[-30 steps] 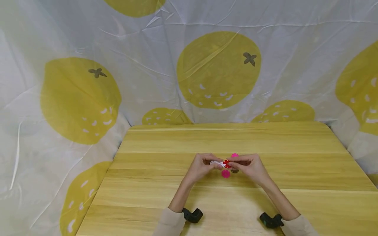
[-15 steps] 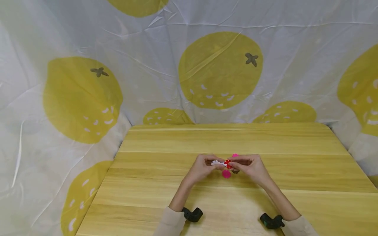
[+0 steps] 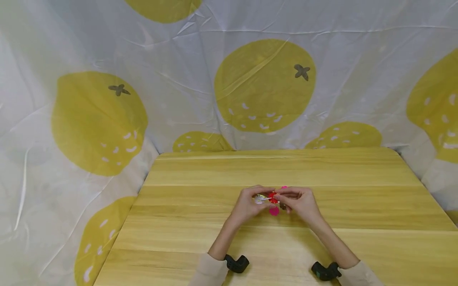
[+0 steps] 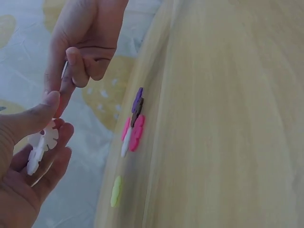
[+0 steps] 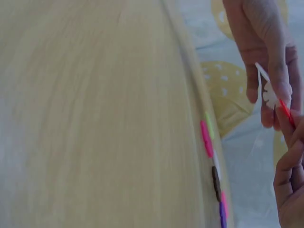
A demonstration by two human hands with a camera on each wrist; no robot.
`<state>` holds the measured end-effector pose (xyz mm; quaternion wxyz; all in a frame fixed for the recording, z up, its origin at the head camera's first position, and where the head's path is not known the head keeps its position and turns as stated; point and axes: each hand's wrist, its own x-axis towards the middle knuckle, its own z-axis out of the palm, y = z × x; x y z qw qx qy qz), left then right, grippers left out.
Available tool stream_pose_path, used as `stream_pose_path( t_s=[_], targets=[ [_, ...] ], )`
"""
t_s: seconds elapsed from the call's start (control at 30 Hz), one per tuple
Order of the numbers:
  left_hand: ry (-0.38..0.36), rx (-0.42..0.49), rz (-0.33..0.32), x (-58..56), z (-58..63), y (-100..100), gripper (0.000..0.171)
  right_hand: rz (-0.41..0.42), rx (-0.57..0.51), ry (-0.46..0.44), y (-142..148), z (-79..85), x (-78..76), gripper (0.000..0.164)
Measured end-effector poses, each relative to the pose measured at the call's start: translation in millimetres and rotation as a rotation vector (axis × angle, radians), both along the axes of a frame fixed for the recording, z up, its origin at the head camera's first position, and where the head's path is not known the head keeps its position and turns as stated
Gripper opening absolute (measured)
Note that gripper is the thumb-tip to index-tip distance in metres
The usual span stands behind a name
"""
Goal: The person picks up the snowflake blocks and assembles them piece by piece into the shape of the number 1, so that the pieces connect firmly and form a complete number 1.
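Above the table, my left hand (image 3: 247, 202) holds joined white notched discs (image 4: 47, 137) between thumb and fingers. The white discs stand at an angle to one another. My right hand (image 3: 302, 200) pinches a red notched disc (image 5: 286, 113) between thumb and fingertips. In the right wrist view the red disc's edge meets the white discs by the left thumb tip. Fingers cover part of the red disc, and in the left wrist view it is hidden. Below the hands, a pink notched disc (image 3: 274, 211) and a brown one (image 3: 282, 206) lie on the table.
More notched discs lie on the wooden table (image 3: 179, 222): a purple one (image 4: 137, 99), a white one (image 4: 126, 141) and a yellow-green one (image 4: 116, 191). A lemon-print cloth (image 3: 179, 79) hangs behind the table. Black wrist cameras (image 3: 237, 263) sit on both wrists.
Both hands have drawn slightly closer together. The white discs have turned and tilted in my left hand, and the red disc has shifted a little to the left.
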<state>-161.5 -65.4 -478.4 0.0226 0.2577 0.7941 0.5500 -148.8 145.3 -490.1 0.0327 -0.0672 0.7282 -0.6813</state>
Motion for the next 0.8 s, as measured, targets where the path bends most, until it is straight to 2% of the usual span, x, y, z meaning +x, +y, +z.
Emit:
stream_pose_path(
  t_s=[0.13,0.27,0.53,0.73,0.8],
  targets=[
    [0.054,0.009,0.022,-0.2,-2.2,2.6,0.039,-0.036,-0.017,-0.031,-3.3,1.9,1.2,0.031],
    [0.074,0.025,0.048,-0.4,-2.3,3.2,0.037,-0.044,-0.032,-0.042,-5.5,1.8,-0.2,0.031],
    [0.004,0.025,0.058,-2.3,-1.9,-0.1,0.035,-0.002,0.024,-0.002,3.2,0.4,-7.8,0.028],
    [-0.028,-0.045,0.049,-3.2,-1.0,-4.3,0.036,-0.040,0.092,-0.001,20.9,1.7,-17.3,0.035],
    [-0.039,-0.057,0.043,-3.2,-0.7,-5.3,0.035,-0.053,0.146,0.008,25.9,1.9,-22.4,0.035]
  ],
)
